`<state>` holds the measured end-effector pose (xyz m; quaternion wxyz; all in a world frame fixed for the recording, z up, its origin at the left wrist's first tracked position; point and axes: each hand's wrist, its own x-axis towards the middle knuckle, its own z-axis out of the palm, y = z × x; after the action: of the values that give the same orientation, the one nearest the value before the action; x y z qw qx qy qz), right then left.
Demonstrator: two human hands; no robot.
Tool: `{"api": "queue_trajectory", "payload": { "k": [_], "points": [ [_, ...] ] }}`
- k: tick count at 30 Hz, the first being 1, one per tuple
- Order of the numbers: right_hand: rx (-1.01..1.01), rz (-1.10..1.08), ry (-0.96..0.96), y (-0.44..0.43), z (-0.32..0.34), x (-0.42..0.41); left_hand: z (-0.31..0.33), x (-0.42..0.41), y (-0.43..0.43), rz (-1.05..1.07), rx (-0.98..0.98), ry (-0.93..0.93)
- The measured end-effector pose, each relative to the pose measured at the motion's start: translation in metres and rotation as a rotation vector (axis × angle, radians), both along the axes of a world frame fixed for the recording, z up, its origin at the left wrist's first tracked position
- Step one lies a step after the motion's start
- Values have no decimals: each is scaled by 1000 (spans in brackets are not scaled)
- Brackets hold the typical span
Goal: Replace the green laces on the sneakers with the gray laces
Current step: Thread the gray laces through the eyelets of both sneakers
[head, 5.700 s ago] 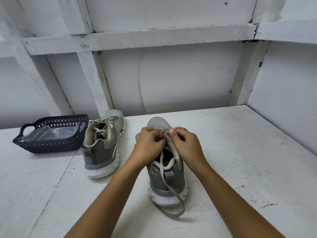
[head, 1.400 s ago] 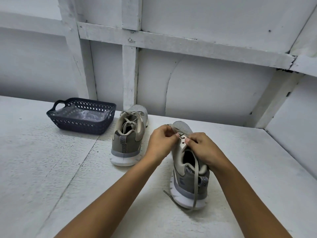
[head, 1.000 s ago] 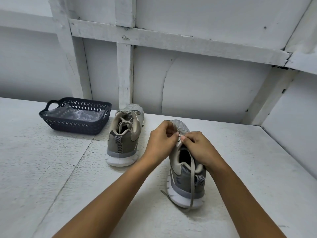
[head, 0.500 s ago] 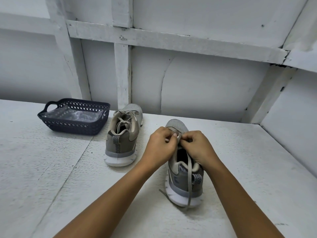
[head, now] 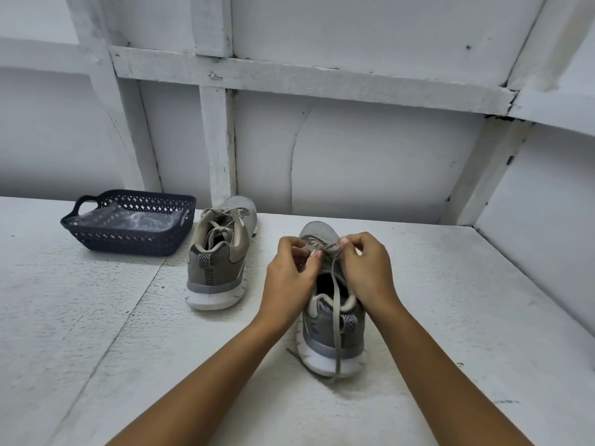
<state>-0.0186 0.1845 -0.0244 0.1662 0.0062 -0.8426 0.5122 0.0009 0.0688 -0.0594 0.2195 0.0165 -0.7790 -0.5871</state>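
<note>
Sneakers stand heel toward the camera on the white worktop point(head: 483, 317) in the head view. The nearer sneaker point(head: 331, 336) sits under both hands. The left hand point(head: 289, 278) and the right hand point(head: 367, 272) are curled over its eyelets, each pinching the gray lace point(head: 336, 317) between thumb and fingertips. One loose end hangs from between the hands, across the shoe's opening and heel, down to the worktop. The second sneaker point(head: 219, 262), already laced, stands apart on the left, just beside a dark lattice basket point(head: 128, 239) holding crinkled clear plastic point(head: 135, 218).
</note>
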Motion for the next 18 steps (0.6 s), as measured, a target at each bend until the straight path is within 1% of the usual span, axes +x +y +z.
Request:
{"api": "queue_trajectory", "payload": {
  "k": [1, 2, 3, 5, 6, 7, 8, 10, 12, 13, 14, 15, 18],
  "points": [
    [-32, -15, 15, 1, 2, 2, 0, 1, 0, 12, 0, 5],
    [-130, -1, 17, 2, 3, 2, -1, 2, 0, 20, 0, 11],
    [-307, 49, 8, 5, 5, 3, -1, 2, 0, 25, -2, 20],
    [-742, 196, -43, 10, 15, 4, -1, 2, 0, 37, -4, 32],
    [-874, 238, -52, 14, 21, 4, -2, 2, 0, 43, -3, 33],
    [-891, 238, -60, 21, 26, 2, -2, 2, 1, 45, 0, 32],
    [-834, 226, -83, 28, 31, 1, -2, 2, 1, 46, 5, 31],
    [-582, 240, -176, 43, 41, -3, -3, 3, 1, 49, 18, 35],
    [-196, 331, -301, 55, 50, -3, -3, 3, 2, 55, 30, 41],
    [19, 377, -330, 59, 52, -2, -3, 3, 2, 58, 31, 44],
    [208, 404, -319, 58, 53, 0, -3, 4, 2, 61, 28, 47],
    [347, 417, -267, 56, 53, 1, -2, 3, 3, 62, 24, 50],
    [635, 409, -93, 37, 41, 0, -2, 4, 4, 62, 25, 51]
  ]
}}
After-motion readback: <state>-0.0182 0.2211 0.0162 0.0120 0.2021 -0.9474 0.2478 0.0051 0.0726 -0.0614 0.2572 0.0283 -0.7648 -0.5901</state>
